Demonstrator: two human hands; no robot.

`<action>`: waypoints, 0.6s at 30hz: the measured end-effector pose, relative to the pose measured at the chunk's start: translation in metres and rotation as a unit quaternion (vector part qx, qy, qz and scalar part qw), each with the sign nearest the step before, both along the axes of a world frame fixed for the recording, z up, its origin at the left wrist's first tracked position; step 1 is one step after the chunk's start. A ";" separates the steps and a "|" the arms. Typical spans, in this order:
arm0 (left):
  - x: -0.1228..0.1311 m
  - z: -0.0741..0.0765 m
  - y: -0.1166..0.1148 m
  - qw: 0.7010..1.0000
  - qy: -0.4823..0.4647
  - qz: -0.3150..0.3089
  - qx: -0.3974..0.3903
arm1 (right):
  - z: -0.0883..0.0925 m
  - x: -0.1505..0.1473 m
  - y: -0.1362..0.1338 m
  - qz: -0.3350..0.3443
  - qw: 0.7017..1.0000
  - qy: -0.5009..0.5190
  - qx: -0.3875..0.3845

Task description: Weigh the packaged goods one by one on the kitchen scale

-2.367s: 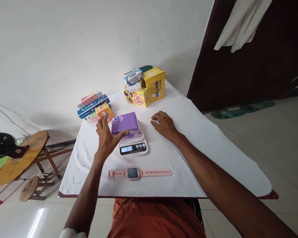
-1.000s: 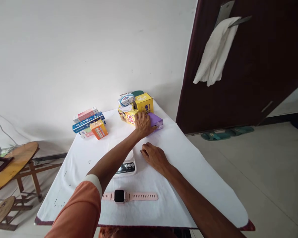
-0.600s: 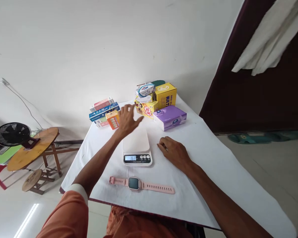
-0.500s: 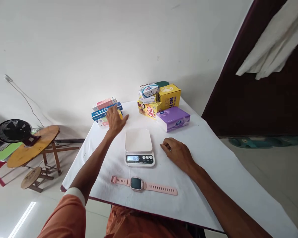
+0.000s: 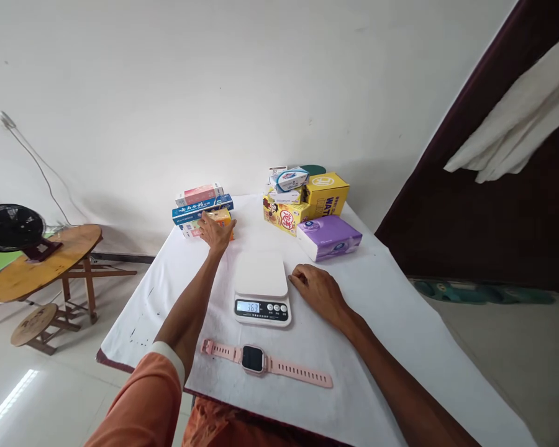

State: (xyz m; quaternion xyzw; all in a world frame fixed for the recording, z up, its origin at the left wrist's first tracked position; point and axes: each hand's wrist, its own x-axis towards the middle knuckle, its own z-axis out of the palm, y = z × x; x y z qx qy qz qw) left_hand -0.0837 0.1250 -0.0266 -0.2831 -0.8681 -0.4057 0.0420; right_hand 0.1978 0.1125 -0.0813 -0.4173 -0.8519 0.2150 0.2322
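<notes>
My left hand [image 5: 217, 234] is at the stack on the left, its fingers and thumb spanning a small orange-yellow box [image 5: 221, 215]. Around it are a blue box [image 5: 200, 209], a pink-and-white box [image 5: 199, 194] on top and a pale box [image 5: 192, 231], partly hidden by my fingers. My right hand [image 5: 317, 287] rests on the cloth with its fingers curled, just right of the scale, and nothing shows in it. Between my hands stands a white kitchen scale [image 5: 261, 276]; its display reads 363 with nothing on the platform. A pink smartwatch [image 5: 253, 359] lies unbuckled in front of it.
At the back right of the white-covered table [image 5: 382, 310] sit a purple tissue pack [image 5: 330, 236], a yellow box [image 5: 327, 192], a yellow snack box [image 5: 285, 215] and stacked small boxes [image 5: 289, 180]. A black fan [image 5: 12, 226] stands on a wooden table to the left.
My left hand has come down from above the boxes onto the orange-yellow one, its fingers closing around it. My right hand lies nearer the scale. The camera view has shifted slightly.
</notes>
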 end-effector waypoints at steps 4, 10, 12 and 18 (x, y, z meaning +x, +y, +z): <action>-0.008 0.001 -0.004 1.000 0.021 -0.013 0.011 | -0.019 -0.001 0.000 -0.032 0.998 0.045 0.042; -0.015 0.013 -0.034 0.998 0.039 -0.040 0.008 | -0.017 -0.001 0.001 -0.031 0.997 0.055 0.043; -0.015 0.022 -0.049 0.998 0.035 -0.045 0.014 | -0.014 -0.001 0.000 -0.036 0.998 0.046 0.038; 0.007 0.056 -0.089 0.983 0.097 -0.137 0.079 | -0.008 -0.003 -0.002 -0.046 0.999 0.027 0.011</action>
